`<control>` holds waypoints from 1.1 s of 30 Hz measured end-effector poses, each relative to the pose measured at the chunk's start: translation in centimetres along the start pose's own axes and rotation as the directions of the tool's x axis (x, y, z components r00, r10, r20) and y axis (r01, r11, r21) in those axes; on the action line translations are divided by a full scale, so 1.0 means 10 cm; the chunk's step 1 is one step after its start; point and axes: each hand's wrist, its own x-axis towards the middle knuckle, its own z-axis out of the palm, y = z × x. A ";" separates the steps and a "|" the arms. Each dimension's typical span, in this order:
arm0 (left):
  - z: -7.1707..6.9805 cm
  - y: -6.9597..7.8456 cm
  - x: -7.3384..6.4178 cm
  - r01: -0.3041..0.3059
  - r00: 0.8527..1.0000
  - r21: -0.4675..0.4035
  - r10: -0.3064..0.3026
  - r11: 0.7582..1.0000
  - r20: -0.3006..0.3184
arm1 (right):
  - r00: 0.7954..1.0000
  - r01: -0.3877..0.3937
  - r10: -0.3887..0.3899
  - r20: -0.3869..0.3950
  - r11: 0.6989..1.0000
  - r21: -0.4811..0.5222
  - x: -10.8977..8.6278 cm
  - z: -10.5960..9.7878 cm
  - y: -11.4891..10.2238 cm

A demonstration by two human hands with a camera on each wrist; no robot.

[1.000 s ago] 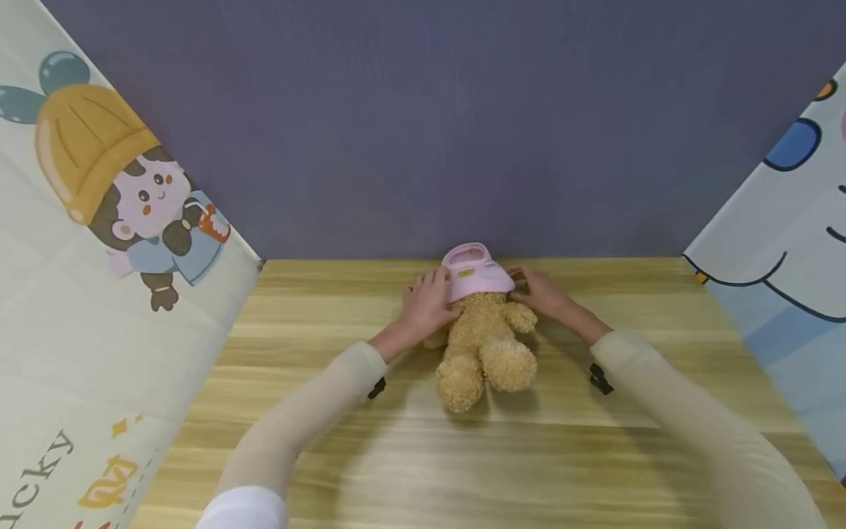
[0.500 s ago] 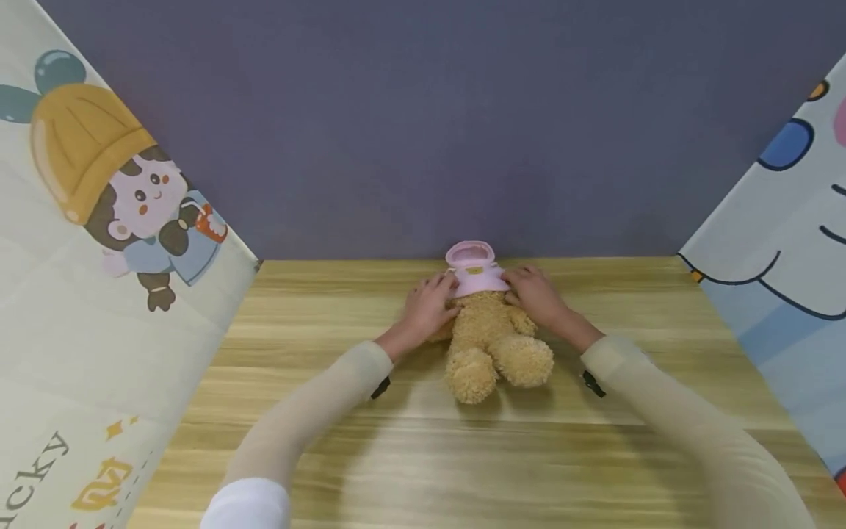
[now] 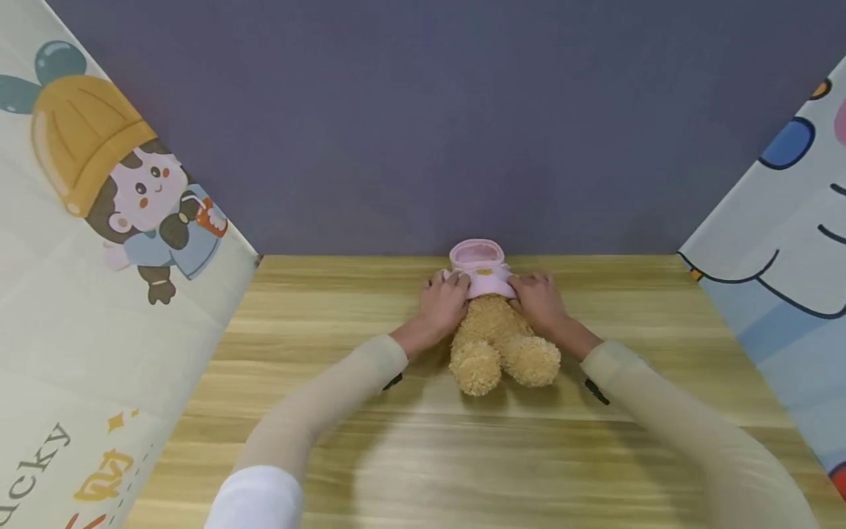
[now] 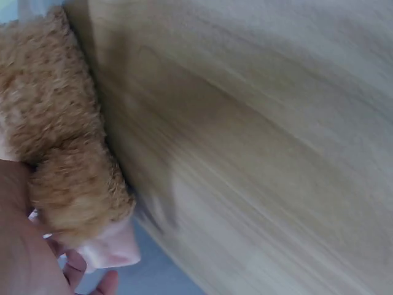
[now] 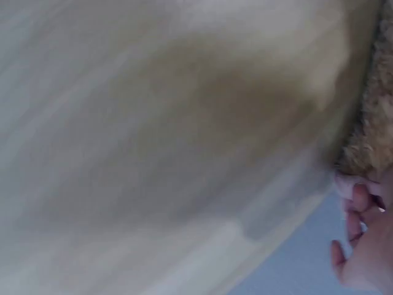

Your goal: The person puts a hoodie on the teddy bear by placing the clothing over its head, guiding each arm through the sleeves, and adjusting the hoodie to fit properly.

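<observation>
A curly tan teddy bear [image 3: 490, 323] lies on the wooden table with its feet toward me. Over its upper end sits a small pink doll garment [image 3: 489, 286] with a yellow patch, its round opening gaping at the far end; the bear's head is hidden. My left hand [image 3: 444, 303] grips the garment's left edge, thumb beside the bear's body. At the right edge, my right hand [image 3: 539, 303] pinches the cloth. In the left wrist view, the bear's arm [image 4: 80, 190] sticks out beside the pink cloth [image 4: 115, 244]. The right wrist view catches curled fingers at the pink cloth [image 5: 349, 183].
The wood-grain table [image 3: 463, 470] ends at a dark grey-blue wall [image 3: 423, 132] just beyond the garment. Printed cartoon panels stand on the left [image 3: 79, 353] and the right [image 3: 786, 257].
Both hands have drawn the garment a little lower on the bear. The right hand came in from beside the cloth to grip its edge, and the bear's arms are now covered from the head view.
</observation>
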 end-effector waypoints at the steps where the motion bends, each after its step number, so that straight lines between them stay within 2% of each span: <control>1: -0.01 -0.01 0.01 0.003 1.000 0.014 -0.003 1.000 -0.003 | 1.000 -0.001 0.001 0.008 1.000 0.021 -0.01 -0.05 -0.01; 5: -0.07 -0.04 0.02 -0.011 0.999 0.046 0.013 0.999 -0.053 | 0.997 0.067 -0.063 -0.036 0.992 0.104 0.03 -0.21 -0.07; 7: -0.07 -0.04 0.04 -0.045 0.993 0.092 0.055 0.995 -0.109 | 0.991 0.114 -0.106 -0.080 0.988 0.104 0.07 -0.23 -0.12; 9: -0.06 -0.02 0.07 -0.087 0.981 0.154 0.112 0.984 -0.161 | 0.987 0.132 -0.124 -0.104 0.988 0.077 0.12 -0.21 -0.17; 13: 0.04 0.04 0.09 -0.163 0.936 0.290 0.242 0.943 -0.258 | 0.982 0.136 -0.137 -0.126 0.991 -0.020 0.13 -0.12 -0.23; 16: 0.12 0.08 0.09 -0.197 0.882 0.343 0.319 0.918 -0.346 | 0.972 0.158 -0.174 -0.160 0.982 -0.105 0.10 -0.07 -0.24; 19: 0.18 0.08 0.09 -0.209 0.838 0.344 0.349 0.915 -0.420 | 0.967 0.173 -0.198 -0.159 0.972 -0.161 0.09 -0.03 -0.24; 21: 0.19 0.07 0.09 -0.203 0.826 0.336 0.345 0.920 -0.446 | 0.970 0.174 -0.199 -0.141 0.970 -0.169 0.10 -0.02 -0.24; 22: 0.19 0.06 0.07 -0.198 0.836 0.325 0.333 0.925 -0.437 | 0.972 0.169 -0.193 -0.134 0.971 -0.168 0.10 -0.02 -0.25; 24: 0.16 0.05 0.04 -0.181 0.879 0.305 0.293 0.935 -0.376 | 0.977 0.144 -0.166 -0.135 0.977 -0.157 0.10 0.00 -0.26; 26: 0.13 0.03 0.00 -0.162 0.931 0.279 0.240 0.947 -0.274 | 0.977 0.113 -0.135 -0.162 0.984 -0.141 0.07 -0.01 -0.28; 28: 0.09 0.03 -0.04 -0.140 0.971 0.230 0.179 0.963 -0.159 | 0.972 0.099 -0.127 -0.197 0.985 -0.143 0.04 -0.01 -0.29; 30: 0.06 0.03 -0.07 -0.114 0.987 0.171 0.131 0.979 -0.089 | 0.962 0.105 -0.142 -0.232 0.981 -0.165 0.01 -0.02 -0.30; 31: 0.05 0.04 -0.08 -0.105 0.990 0.134 0.115 0.985 -0.075 | 0.956 0.112 -0.156 -0.249 0.977 -0.180 0.01 -0.02 -0.31; 33: 0.01 0.07 -0.09 -0.121 0.989 0.071 0.126 0.990 -0.073 | 0.939 0.124 -0.190 -0.286 0.965 -0.233 0.03 0.00 -0.31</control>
